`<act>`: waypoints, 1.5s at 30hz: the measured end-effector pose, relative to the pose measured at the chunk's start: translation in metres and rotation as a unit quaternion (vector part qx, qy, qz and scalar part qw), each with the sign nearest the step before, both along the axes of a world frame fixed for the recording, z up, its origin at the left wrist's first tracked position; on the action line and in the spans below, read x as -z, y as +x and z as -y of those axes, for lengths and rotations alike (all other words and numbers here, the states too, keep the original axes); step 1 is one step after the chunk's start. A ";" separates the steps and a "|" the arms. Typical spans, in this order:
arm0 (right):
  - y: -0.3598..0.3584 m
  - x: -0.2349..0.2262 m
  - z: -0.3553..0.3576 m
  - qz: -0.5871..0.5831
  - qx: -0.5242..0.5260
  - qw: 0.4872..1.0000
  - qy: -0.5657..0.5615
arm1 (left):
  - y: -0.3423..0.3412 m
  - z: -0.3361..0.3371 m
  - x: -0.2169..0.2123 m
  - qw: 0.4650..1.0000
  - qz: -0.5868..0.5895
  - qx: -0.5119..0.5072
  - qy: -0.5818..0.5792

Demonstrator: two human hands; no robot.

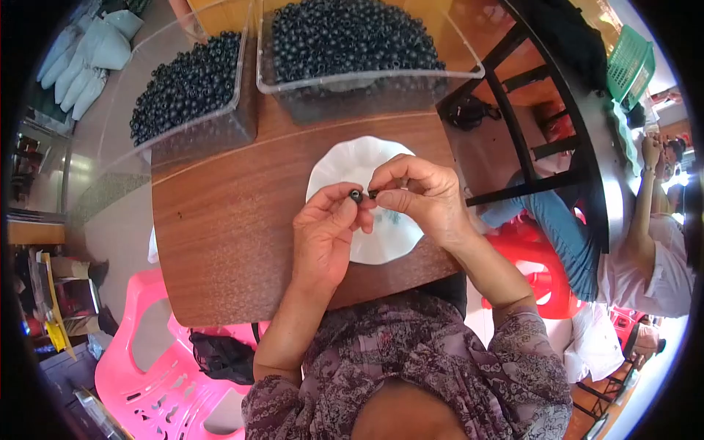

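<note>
Between the thumb and fingers of my left hand [324,235] is a small round black part [356,196] with a hole through its middle. My right hand [433,202] pinches a tiny dark piece [372,194] close to that part; whether the two touch is too small to tell, and so is the piece's kind. Both hands are over a white plate [378,249] with a scalloped rim, which lies on a brown wooden table [227,242]. Some small greenish bits [392,218] show on the plate, partly hidden by my hands.
Beyond the plate stand two clear plastic bins, a right one [370,82] and a left one [205,125], both heaped with small black parts. A pink plastic chair [136,352] is at the left. On the right, another person [638,257] sits near a dark table and a red stool [532,257].
</note>
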State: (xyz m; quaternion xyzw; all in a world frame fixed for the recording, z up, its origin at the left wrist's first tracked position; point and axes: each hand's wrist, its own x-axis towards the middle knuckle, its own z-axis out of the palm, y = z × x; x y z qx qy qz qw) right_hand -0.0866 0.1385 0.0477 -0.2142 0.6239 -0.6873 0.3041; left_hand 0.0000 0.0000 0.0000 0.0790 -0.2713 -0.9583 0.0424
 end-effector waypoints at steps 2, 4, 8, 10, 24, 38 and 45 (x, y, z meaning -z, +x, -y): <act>0.008 0.005 0.003 -0.168 0.076 0.983 -0.021 | 0.000 -0.003 -0.010 0.997 0.018 -0.048 -0.053; 0.015 0.011 -0.001 -0.172 0.082 0.982 -0.015 | 0.006 -0.009 -0.009 0.996 0.026 -0.056 -0.067; 0.018 0.008 -0.006 -0.461 0.083 0.881 0.068 | 0.013 -0.012 -0.013 0.991 0.037 -0.068 -0.107; 0.021 0.007 -0.008 -0.523 0.080 0.843 0.096 | 0.015 -0.014 -0.015 0.990 0.039 -0.070 -0.115; 0.029 0.003 -0.020 -0.007 0.064 0.996 -0.066 | 0.021 -0.022 -0.006 0.995 0.039 -0.032 -0.082; 0.032 0.011 -0.020 -0.024 0.089 0.994 -0.055 | 0.025 -0.027 -0.004 0.991 0.038 -0.041 -0.118; 0.032 0.006 -0.020 -0.072 0.077 0.993 -0.048 | 0.025 -0.028 -0.006 0.991 0.041 -0.038 -0.122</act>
